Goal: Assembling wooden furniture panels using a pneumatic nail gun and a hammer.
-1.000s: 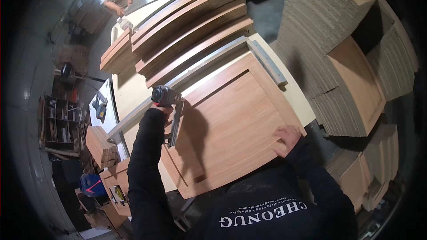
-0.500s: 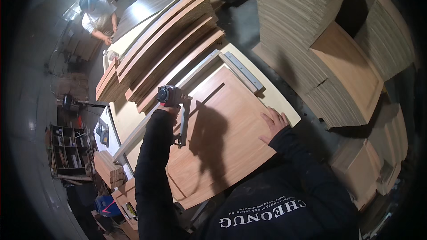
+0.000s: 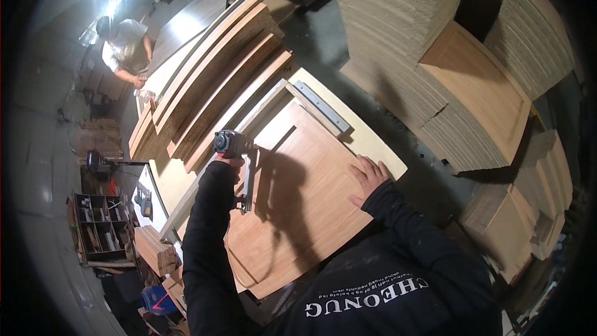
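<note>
A pale wood panel lies on the bench in front of me, with a darker slot or strip along its left side. My left hand is wrapped around the handle of a nail gun, whose long magazine points back toward me over the panel's left edge. I cannot make out whether its nose touches the wood. Spread flat, my right hand rests on the panel's right edge with nothing in it. The panel lies against a wooden stop rail and a short metal-topped stop.
Stacked wood boards stand beyond the rail. Tall panel piles rise at the right. A second tool sits on a white surface at the left, near a divided rack. A co-worker bends over a far table.
The view has shifted, so most of the scene sits farther left. My left hand still grips the nail gun, and my right hand stays flat on the panel.
</note>
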A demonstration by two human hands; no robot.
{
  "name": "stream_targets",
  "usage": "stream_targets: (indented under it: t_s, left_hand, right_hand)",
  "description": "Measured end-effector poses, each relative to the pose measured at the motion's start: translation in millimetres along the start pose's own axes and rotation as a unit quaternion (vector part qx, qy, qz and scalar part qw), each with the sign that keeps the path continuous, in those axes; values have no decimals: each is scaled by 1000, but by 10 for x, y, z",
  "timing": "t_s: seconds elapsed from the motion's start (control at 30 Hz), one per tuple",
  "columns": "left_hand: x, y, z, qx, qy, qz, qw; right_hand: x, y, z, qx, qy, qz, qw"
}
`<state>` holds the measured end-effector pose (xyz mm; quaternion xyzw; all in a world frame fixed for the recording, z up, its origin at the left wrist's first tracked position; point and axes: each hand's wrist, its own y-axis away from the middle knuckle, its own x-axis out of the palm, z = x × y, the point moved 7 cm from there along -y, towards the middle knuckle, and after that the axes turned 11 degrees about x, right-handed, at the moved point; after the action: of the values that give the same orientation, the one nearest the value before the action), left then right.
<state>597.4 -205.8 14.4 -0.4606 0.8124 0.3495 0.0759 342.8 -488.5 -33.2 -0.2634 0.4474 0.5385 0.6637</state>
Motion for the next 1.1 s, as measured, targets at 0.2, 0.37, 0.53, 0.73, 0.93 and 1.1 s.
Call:
stream_targets:
  t_s: [0.2, 0.37, 0.53, 0.73, 0.93, 1.1]
  left_hand:
    - [-3, -528, -109, 93, -170, 12, 981]
    - [331, -918, -339, 135, -180, 65, 972]
    - [652, -1202, -503, 121, -197, 83, 969]
    - [-14, -1415, 278, -19, 0, 29, 999]
    - [1026, -1171, -253, 93, 31, -53, 994]
    - [616, 678, -682, 213, -230, -104, 944]
  right_hand:
    - [56, 28, 91, -13, -8, 19, 1000]
    - [1, 19, 16, -14, -12, 0, 1000]
    - [0, 4, -134, -5, -3, 27, 1000]
    - [-83, -115, 287, -63, -39, 1, 997]
    - [113, -68, 28, -36, -28, 12, 999]
    - [-47, 308, 350, -77, 55, -17, 995]
